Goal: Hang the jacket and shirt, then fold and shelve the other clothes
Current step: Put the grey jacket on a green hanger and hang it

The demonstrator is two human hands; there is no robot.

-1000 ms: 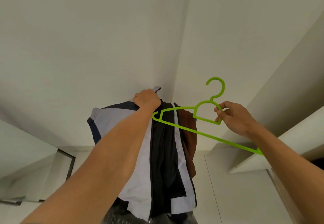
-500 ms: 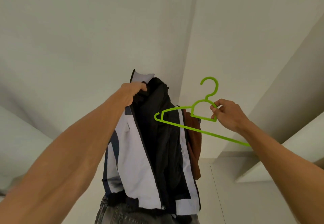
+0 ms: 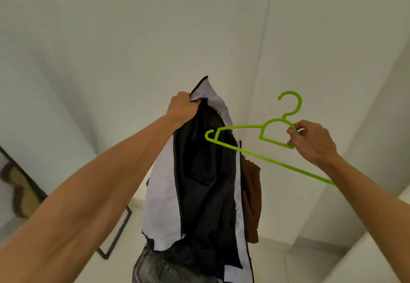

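White-and-black jacket (image 3: 199, 183) hangs open from left hand (image 3: 182, 107); right hand (image 3: 310, 143) grips green hanger (image 3: 266, 147).

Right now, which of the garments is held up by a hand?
The black-and-white jacket, gripped at its collar by the left hand. The brown garment and grey jeans hang untouched behind and below.

The jacket (image 3: 199, 171) hangs down from the fingers (image 3: 193, 103) of the left hand (image 3: 180, 107), which pinch it at the top. The hanger (image 3: 261, 147) is to the right of those fingers, held near its hook by the right hand (image 3: 310, 143), and its far end pokes in front of the jacket. Another cloth (image 3: 251, 203) hangs behind the jacket's right edge, and jeans (image 3: 155, 267) lie below the jacket.
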